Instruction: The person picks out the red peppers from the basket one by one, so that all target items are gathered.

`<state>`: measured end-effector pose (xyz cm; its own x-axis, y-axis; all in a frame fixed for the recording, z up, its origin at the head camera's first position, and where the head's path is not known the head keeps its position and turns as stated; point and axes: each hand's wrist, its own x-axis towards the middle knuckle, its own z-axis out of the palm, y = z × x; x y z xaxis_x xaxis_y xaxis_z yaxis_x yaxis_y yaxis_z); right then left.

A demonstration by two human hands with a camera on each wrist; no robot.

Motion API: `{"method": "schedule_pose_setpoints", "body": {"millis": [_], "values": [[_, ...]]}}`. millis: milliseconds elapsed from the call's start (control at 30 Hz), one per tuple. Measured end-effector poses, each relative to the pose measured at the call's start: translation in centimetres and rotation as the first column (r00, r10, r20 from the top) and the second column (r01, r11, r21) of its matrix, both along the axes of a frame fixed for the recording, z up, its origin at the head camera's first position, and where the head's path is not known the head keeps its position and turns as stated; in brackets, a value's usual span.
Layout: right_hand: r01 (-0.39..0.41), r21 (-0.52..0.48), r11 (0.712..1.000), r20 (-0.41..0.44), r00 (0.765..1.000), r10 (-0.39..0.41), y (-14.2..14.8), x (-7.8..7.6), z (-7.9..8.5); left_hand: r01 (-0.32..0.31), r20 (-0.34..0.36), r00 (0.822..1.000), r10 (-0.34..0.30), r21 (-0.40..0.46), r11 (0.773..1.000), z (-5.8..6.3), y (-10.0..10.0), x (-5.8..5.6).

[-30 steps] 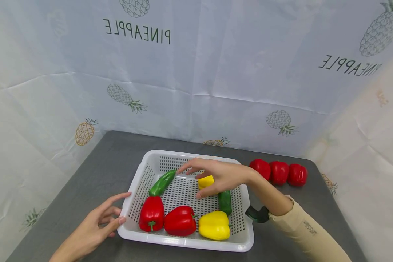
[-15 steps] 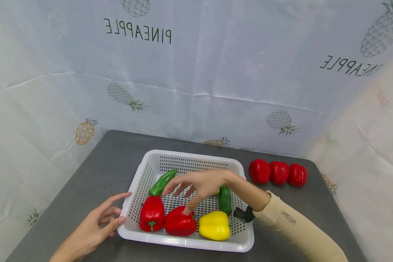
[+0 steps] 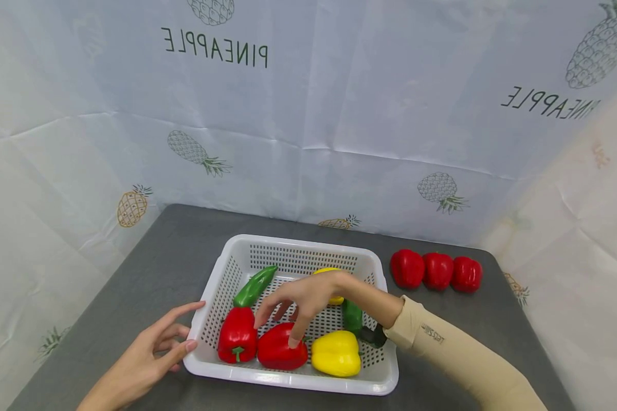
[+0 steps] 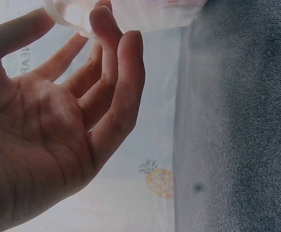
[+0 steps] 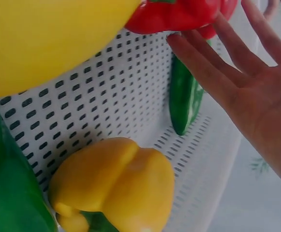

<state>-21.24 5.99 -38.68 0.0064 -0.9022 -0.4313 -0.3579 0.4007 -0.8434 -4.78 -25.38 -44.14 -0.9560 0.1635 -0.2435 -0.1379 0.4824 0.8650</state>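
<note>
In the head view, my right hand [image 3: 305, 299] reaches down over a red bell pepper [image 3: 283, 349] in the white basket [image 3: 293, 383]. Its thumb lies at the stem side and its fingers at the opposite side. A second red bell pepper [image 3: 237, 335] sits just left of those fingers. From the right wrist view, the right hand [image 5: 256, 72] has its fingertips right at the red bell pepper [image 5: 179, 14]. My left hand [image 3: 156, 345] touches the basket's left rim with thumb and index finger, the other fingers loosely bent; the left wrist view shows its palm [image 4: 48, 116].
The basket also holds a yellow bell pepper [image 3: 336, 354] at front right, another yellow bell pepper [image 3: 329, 270] behind, a green chili pepper [image 3: 256, 286] and a dark green vegetable [image 3: 352, 315]. Three red bell peppers [image 3: 437, 271] stand on the grey table [image 3: 195, 228], right of the basket.
My right hand has come forward-left over the basket, then down to the middle red bell pepper, uncovering the rear yellow pepper. The left hand stays at the rim.
</note>
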Motion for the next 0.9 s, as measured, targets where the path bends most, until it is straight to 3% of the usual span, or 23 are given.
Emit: {"method": "schedule_pose_setpoints", "body": {"millis": [433, 733, 900], "values": [[-0.093, 0.154, 0.984, -0.018, 0.995, 0.097, -0.6, -0.3, -1.3, 0.008, -0.012, 1.000, -0.008, -0.005, 1.000, -0.1, -0.1, 0.0], [-0.023, 0.222, 0.975, -0.037, 0.999, 0.032, -0.2, 0.1, -1.0, 0.008, -0.009, 1.000, -0.008, -0.005, 1.000, -0.2, -0.1, 0.0], [-0.029, 0.214, 0.976, -0.053, 0.998, 0.041, -0.2, 0.3, -1.0, 0.005, 0.000, 1.000, -0.005, -0.004, 1.000, -0.2, -0.1, -0.1]]}}
